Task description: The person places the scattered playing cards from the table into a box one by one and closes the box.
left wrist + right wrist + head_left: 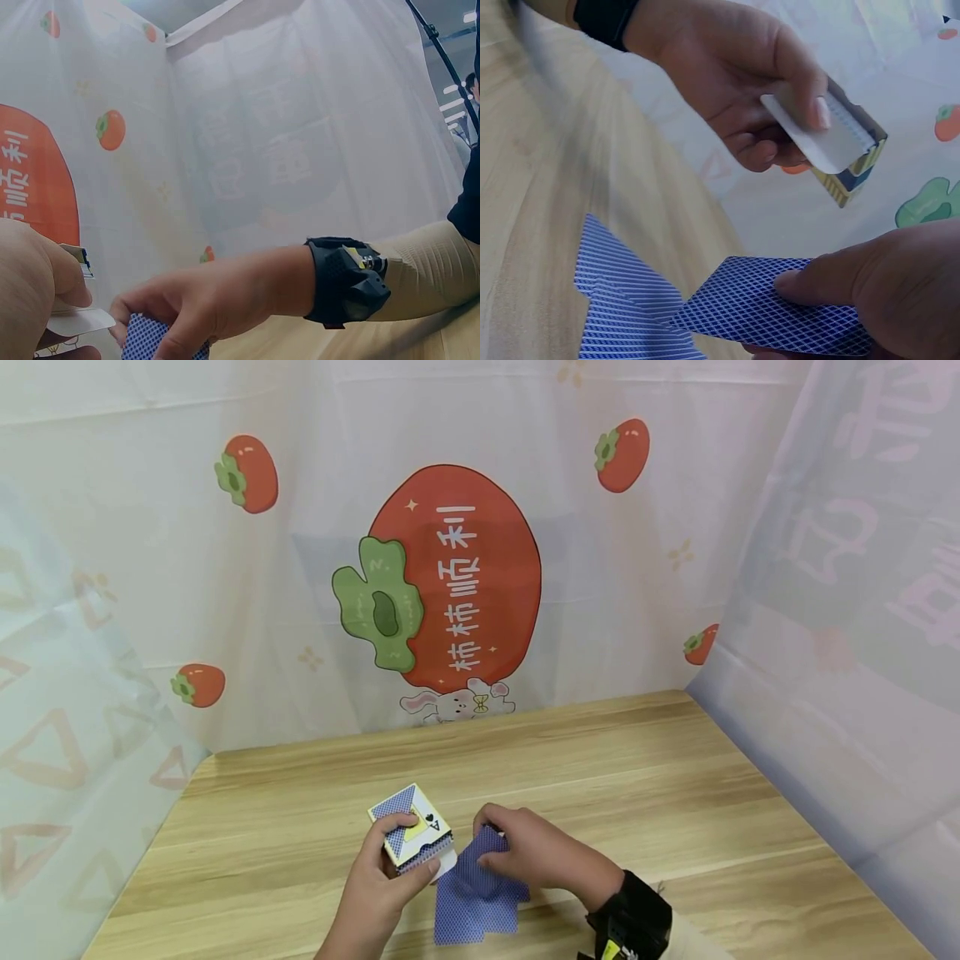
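Note:
In my left hand (386, 860) I grip a playing card box (422, 827) with an ace of spades on its face. Its end flap (810, 139) hangs open, my thumb lying against it, and the edges of cards show inside. My right hand (528, 847) pinches some blue-backed playing cards (772, 304) between thumb and fingers, just right of the box. Below that hand, more blue-patterned cards (468, 922) lie face down and overlapping on the table. The left wrist view shows the right hand's cards (146, 337) only in part.
The wooden table (285, 827) reaches back to a white curtain (315, 460) printed with persimmons, and curtain panels stand at both sides. A black strap with a device (630, 918) sits on the right wrist. Part of another person (471, 86) shows at the far right of the left wrist view.

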Available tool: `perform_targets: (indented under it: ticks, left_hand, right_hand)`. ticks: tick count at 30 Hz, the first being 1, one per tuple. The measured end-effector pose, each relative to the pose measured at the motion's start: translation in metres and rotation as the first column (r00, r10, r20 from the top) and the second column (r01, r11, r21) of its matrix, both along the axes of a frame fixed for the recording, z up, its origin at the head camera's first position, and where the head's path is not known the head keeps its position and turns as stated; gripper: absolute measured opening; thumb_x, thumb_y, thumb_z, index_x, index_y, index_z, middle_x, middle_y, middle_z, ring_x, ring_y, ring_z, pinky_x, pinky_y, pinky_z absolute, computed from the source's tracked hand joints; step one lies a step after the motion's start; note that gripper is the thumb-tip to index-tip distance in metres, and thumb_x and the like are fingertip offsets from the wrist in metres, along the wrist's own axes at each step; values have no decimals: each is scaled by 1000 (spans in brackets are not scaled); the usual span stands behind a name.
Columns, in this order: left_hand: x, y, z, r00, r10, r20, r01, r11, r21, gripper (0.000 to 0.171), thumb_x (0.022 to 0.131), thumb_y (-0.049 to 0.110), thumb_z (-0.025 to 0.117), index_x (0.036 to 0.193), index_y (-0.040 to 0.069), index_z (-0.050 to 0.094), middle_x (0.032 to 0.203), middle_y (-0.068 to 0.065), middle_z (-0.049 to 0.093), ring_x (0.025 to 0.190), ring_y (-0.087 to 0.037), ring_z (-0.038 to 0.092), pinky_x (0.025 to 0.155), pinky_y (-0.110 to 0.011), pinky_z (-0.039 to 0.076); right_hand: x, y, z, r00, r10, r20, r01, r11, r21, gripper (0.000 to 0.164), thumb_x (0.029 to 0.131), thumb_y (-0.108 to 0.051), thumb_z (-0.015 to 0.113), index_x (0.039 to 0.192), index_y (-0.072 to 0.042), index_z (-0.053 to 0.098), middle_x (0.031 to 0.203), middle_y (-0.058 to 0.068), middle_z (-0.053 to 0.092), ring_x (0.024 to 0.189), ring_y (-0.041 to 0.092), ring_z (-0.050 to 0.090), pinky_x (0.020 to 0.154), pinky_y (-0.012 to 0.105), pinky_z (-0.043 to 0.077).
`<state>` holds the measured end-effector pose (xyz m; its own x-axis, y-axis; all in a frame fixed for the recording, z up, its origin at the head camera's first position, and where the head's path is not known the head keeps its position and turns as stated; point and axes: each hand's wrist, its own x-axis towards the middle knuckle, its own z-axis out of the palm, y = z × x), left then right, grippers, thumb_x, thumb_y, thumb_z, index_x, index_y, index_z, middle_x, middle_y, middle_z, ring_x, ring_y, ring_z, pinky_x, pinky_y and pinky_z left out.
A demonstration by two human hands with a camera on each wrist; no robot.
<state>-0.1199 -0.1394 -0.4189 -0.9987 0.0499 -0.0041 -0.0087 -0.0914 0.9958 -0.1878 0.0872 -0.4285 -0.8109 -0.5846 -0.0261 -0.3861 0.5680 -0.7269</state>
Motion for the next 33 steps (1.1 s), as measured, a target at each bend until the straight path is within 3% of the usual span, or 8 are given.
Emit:
perform_targets:
  ticks: [5,8,16,20,26,30,33]
  left_hand:
    - [0,0,0,1000,0,5,0,1000,-5,60,85,-7,73,135,8,43,124,-30,51,104,-30,62,78,-32,60]
    - [0,0,0,1000,4,7,-4,1000,-9,60,85,-7,73,135,9,44,123,-29,51,104,-30,62,78,-33,60]
    - [-1,-2,1,1000,7,-2,-7,1000,-25,61,86,-6,73,137,8,42,127,-31,48,105,-29,61,79,-33,60]
    - [-2,-4,1,1000,15,-16,-15,1000,-23,61,86,-7,72,137,7,42,129,-32,46,105,-29,60,78,-30,60]
    - [-4,-5,1,999,32,-12,-32,999,-23,62,86,-7,72,138,8,41,133,-32,43,109,-31,59,80,-31,60]
    - [-5,-5,1,999,30,-11,-30,999,-33,63,87,-6,71,139,9,39,137,-32,40,113,-32,57,81,-31,59]
    - [-5,-6,0,999,27,-28,-28,999,-34,63,87,-7,71,139,7,38,136,-32,40,112,-30,57,81,-30,59]
  right_hand:
    - [-3,5,5,1000,-15,-2,15,998,-59,28,92,-10,73,118,-18,66,105,-10,64,86,8,57,74,23,51]
    - [-4,7,7,1000,-24,-17,22,995,-101,22,92,-10,72,111,-20,70,106,-11,66,89,8,58,76,24,52]
    - [-5,16,18,991,-136,5,135,972,-194,7,94,-18,71,100,-21,68,96,-6,65,85,15,59,72,30,51]
    - [-3,19,26,983,-174,63,184,948,-258,12,95,-24,70,103,-16,65,92,0,65,79,16,61,65,30,54]
    - [1,23,38,969,-141,202,211,899,-385,28,98,-27,70,114,-7,60,92,8,68,71,19,65,57,35,59]
    - [6,22,43,950,-78,303,214,869,-447,35,98,-26,69,125,-6,59,94,11,68,63,21,65,52,30,56]
    - [9,18,43,933,-14,361,195,861,-469,37,98,-25,69,129,-8,60,99,12,68,66,21,65,51,27,54]
